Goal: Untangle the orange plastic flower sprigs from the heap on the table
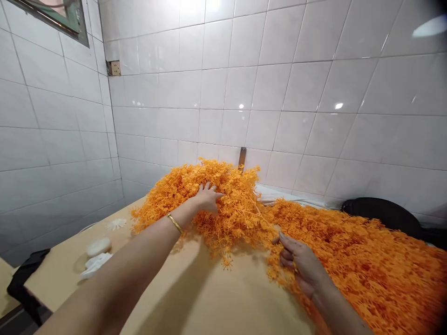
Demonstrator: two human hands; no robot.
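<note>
Bare left forearm (115, 265) with gold bangle (174, 224), reaching over orange artificial sprigs (237, 209)
Left hand (207, 197) spread open on top, right hand (300, 263) curled at their edge, grip unclear; likely light, springy, tangling, best gathered by the bunch

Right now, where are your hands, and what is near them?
Left hand on heaped orange sprigs. Right hand at edge of orange sprig layer. Tiled wall behind.

Orange artificial flower sprays (240, 218): many, tangled, with fine branching stems and small star-shaped tips. Lot one: a loose raised heap (178, 195), just in front of the white tiled wall (223, 93). Lot two: a flatter dense layer (359, 265), right along that wall, touching the heap.
</note>
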